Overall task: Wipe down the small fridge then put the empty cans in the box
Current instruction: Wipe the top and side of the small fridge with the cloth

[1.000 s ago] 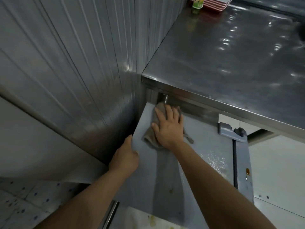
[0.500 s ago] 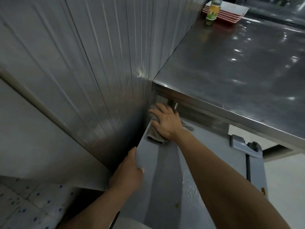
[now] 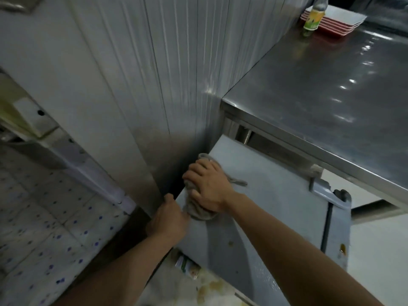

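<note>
Two hands are on the small fridge (image 3: pixel 265 206). The right hand (image 3: pixel 208 188) presses the cloth (image 3: pixel 198 208) flat, now pulled back along the fridge's left edge. The left hand (image 3: pixel 169 219) grips that edge. Wiping goes on; no cans seen yet.

From my feed, the small fridge (image 3: pixel 276 195) top looks like smooth grey-blue painted metal or plastic, I cannot tell which, with a dull sheen and a wet, speckled patch near its front. The cloth (image 3: pixel 198 208) under my right hand (image 3: pixel 209 188) is a soft, matt grey-brown rag, bunched and wrinkled. The counter (image 3: pixel 331 89) above is brushed stainless steel, glossy with bright glints. The wall panel (image 3: pixel 143 74) is ribbed sheet metal with a satin shine. The floor tiles (image 3: pixel 44 228) look matt and speckled. The stacked trays (image 3: pixel 335 18) seem glossy red and white plastic.
</note>
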Demonstrator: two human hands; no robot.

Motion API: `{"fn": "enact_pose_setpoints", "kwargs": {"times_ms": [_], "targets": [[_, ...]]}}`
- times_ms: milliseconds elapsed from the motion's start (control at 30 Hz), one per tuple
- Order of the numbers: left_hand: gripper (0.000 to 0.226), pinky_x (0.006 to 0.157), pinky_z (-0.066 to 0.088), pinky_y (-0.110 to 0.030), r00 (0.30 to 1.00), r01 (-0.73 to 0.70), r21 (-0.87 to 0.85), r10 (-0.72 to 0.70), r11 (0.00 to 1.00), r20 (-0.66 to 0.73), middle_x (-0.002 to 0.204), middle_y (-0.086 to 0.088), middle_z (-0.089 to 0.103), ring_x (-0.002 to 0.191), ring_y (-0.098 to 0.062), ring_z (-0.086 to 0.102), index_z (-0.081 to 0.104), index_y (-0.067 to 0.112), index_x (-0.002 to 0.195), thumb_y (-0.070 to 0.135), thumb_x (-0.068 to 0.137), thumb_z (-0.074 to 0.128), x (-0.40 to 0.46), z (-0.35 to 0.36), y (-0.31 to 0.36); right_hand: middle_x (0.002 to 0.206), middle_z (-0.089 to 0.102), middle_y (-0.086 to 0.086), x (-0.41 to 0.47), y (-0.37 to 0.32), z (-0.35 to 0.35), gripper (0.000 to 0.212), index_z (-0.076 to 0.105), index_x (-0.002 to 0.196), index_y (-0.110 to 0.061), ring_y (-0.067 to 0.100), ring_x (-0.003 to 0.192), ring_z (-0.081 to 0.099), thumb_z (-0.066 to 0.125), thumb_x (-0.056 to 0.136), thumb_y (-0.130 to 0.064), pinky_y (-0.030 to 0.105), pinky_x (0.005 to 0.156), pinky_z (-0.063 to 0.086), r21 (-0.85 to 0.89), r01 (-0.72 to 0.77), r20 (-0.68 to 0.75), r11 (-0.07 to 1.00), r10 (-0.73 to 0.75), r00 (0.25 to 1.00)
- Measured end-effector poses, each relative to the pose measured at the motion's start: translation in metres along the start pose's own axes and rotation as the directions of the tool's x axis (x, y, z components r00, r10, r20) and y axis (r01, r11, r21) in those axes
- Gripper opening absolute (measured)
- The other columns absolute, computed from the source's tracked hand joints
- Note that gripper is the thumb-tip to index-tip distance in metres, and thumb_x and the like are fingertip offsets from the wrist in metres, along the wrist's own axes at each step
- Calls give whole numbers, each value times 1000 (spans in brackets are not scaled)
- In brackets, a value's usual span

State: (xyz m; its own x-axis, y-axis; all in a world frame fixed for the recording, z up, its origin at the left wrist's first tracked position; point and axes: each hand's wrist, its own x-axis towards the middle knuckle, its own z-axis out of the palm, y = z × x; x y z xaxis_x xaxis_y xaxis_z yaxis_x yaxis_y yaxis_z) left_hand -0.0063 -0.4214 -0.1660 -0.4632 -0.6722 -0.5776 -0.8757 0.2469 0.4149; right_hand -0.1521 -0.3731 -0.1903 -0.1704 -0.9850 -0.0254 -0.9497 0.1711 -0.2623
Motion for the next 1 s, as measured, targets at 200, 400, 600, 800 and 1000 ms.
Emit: {"fn": "enact_pose_setpoints", "kwargs": {"times_ms": [200,400,600,800,1000], "targets": [[32,84,50,-42,999,-26,-55,24,998,-39,117,-6,56,102,-28,56,41,18,120,26,91,52,-22,2,-27,137,45,0,9,11,-3,67,39,138,-28,21,131,35,23,82,-60,40,115,18,-33,63,83,997,-60,995],[37,92,48,-47,999,-26,-248,16,968,-41,120,-9,57,110,-31,54,46,14,119,23,87,61,-20,5,-36,129,47,-3,15,3,7,58,50,125,-29,21,126,34,21,82,-57,41,112,17,-38,-195,-65,980,192,979],[49,99,45,-46,999,-38,-393,46,919,11,127,-11,52,115,-30,52,44,11,128,1,81,53,-29,-4,-75,139,37,-2,-19,-58,19,50,47,129,-35,23,138,20,31,86,-56,49,116,9,-9,-147,-5,989,147,989],[50,103,41,-36,999,-38,-384,39,923,-5,130,-16,51,121,-33,50,40,4,132,-10,85,48,-38,-19,-103,130,45,6,-32,-123,33,51,56,118,-30,32,131,30,26,82,-49,54,112,16,-118,-108,50,987,115,992],[57,110,35,-45,986,-156,-326,165,932,2,138,-15,43,127,-30,43,34,10,137,-9,85,44,-40,-21,-94,145,39,7,-64,-131,40,54,43,134,-31,31,139,29,51,81,-30,52,112,26,-115,-236,-26,965,235,972]]}}
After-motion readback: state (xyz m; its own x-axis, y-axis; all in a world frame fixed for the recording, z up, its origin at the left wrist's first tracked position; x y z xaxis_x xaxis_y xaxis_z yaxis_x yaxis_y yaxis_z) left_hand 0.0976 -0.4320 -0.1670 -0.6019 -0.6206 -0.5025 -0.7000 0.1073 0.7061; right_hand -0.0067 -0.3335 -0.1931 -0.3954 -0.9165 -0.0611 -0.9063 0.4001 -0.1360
